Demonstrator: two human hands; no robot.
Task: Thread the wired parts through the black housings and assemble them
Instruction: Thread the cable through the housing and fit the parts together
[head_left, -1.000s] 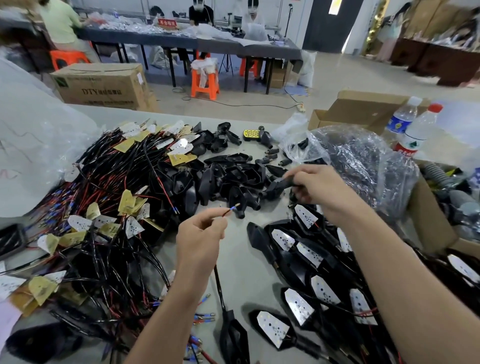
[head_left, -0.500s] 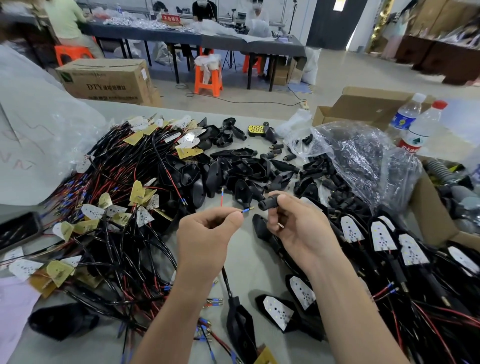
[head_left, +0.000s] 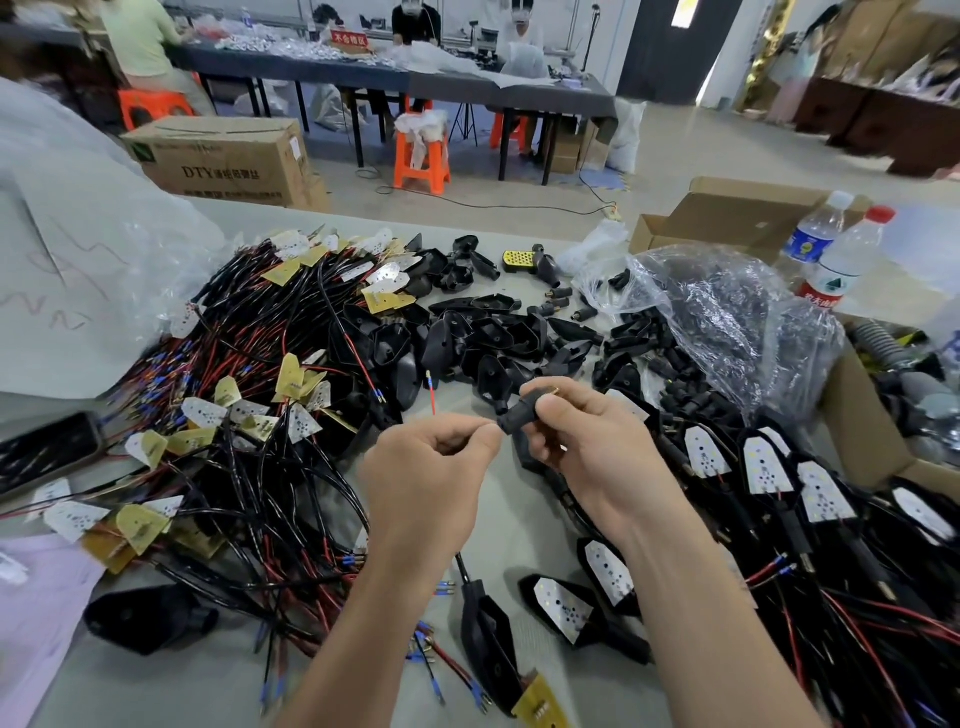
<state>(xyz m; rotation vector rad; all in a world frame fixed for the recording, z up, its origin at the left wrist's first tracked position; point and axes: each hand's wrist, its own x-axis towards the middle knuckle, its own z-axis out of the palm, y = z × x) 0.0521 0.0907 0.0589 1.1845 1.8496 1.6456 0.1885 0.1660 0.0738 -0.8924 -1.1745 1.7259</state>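
Head-worn camera looks forward and down, close over table (head_left: 519, 525).

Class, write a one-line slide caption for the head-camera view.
Amid heaped wired boards, the left hand pinches a wire at the end of a small black housing gripped by the right hand.

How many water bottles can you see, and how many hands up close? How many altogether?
Water bottles: 2, the white-capped bottle and the red-capped bottle
Hands: 2, the left hand and the right hand
Total: 4
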